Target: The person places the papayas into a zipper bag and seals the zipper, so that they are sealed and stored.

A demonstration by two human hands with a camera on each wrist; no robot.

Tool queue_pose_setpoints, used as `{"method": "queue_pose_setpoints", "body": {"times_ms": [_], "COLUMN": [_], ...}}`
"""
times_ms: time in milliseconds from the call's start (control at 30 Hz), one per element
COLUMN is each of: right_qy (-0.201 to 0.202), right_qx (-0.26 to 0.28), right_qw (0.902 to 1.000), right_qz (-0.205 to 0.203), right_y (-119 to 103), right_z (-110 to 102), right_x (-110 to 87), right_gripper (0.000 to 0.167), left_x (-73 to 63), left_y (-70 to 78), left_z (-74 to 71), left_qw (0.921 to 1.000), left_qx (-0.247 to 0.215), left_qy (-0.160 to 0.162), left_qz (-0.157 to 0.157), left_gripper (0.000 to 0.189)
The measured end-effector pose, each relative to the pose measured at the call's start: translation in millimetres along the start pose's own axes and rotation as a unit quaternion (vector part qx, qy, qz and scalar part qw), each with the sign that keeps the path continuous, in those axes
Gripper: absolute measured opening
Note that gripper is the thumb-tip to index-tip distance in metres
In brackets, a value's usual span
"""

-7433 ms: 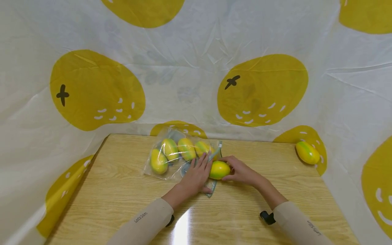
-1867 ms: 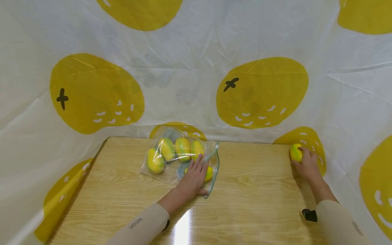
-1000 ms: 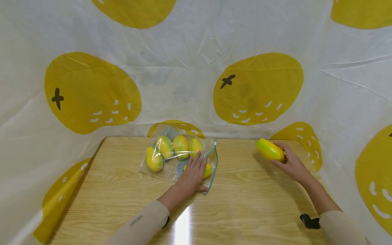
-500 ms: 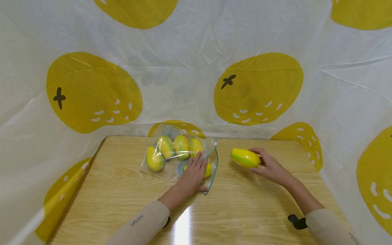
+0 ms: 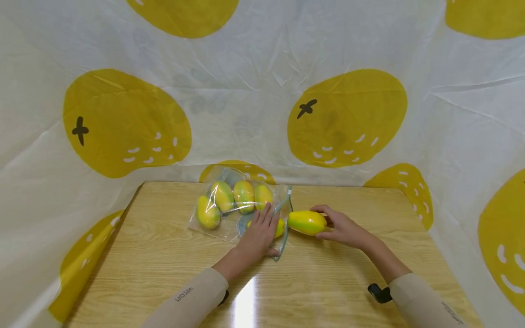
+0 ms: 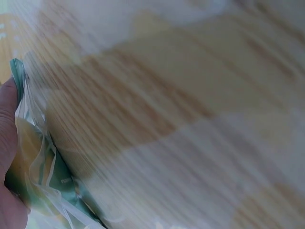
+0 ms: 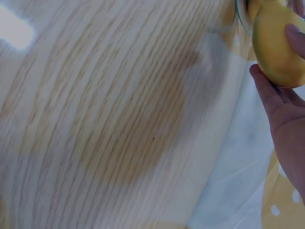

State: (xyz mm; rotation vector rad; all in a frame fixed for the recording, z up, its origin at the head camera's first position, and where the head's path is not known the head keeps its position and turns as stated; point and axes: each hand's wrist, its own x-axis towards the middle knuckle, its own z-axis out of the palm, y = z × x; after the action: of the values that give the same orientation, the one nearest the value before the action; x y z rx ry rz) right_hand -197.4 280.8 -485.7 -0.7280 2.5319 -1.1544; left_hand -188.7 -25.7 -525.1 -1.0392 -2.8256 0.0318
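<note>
A clear zip bag (image 5: 227, 233) with a green zip edge (image 5: 283, 245) lies at the back of the table, its mouth facing right. Several glossy yellow-green mangoes (image 5: 208, 212) are inside. My left hand (image 5: 257, 236) rests on the bag near its mouth, fingers straight, partly hiding another mango (image 5: 280, 228). In the left wrist view its thumb (image 6: 7, 114) lies at the bag's edge. My right hand (image 5: 344, 230) grips one end of a mango (image 5: 305, 222), its other end right at the bag's mouth. The right wrist view shows thumb and fingers around this mango (image 7: 276, 50).
The wooden table (image 5: 172, 273) has a bright light reflection near its front. A white cloth (image 5: 242, 109) printed with big yellow fruit hangs behind and along both sides. Black wrist cameras (image 5: 379, 293) sit by the sleeves.
An earlier mango went into the bag. My right hand then picked up the mango at the far right and carried it left to the bag's mouth. My left hand stays on the bag.
</note>
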Motion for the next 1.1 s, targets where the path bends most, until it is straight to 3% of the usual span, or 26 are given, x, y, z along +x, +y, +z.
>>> {"method": "queue_pose_setpoints", "body": {"times_ms": [500,767,967,1100], "right_qy": [-0.027,-0.046,-0.038,-0.020], "right_qx": [-0.021,0.005,0.019,0.006], "right_qw": [0.9994,0.9989,0.9990,0.9997], "right_qz": [0.004,-0.008,-0.014,0.011], "right_y": [-2.2,-8.5,-7.2,-9.3], "right_z": [8.5,20.7,31.0,36.6], "right_x": [13.6,27.2,35.1,38.2], "right_gripper": [0.067,0.064,0.065,0.063], "left_x": [-0.2,-1.5,-1.7,-1.6], "left_y": [0.5,1.4,3.2,3.7], "left_z": [-0.1,-0.1,2.5,3.4], "left_qw": [0.9994,0.9990,0.9978,0.9970], "left_qx": [0.033,0.044,0.064,0.072], "left_qy": [0.009,0.010,0.018,0.025], "left_qz": [-0.001,-0.001,0.004,0.011], "left_gripper": [0.129,0.132,0.132,0.132]}}
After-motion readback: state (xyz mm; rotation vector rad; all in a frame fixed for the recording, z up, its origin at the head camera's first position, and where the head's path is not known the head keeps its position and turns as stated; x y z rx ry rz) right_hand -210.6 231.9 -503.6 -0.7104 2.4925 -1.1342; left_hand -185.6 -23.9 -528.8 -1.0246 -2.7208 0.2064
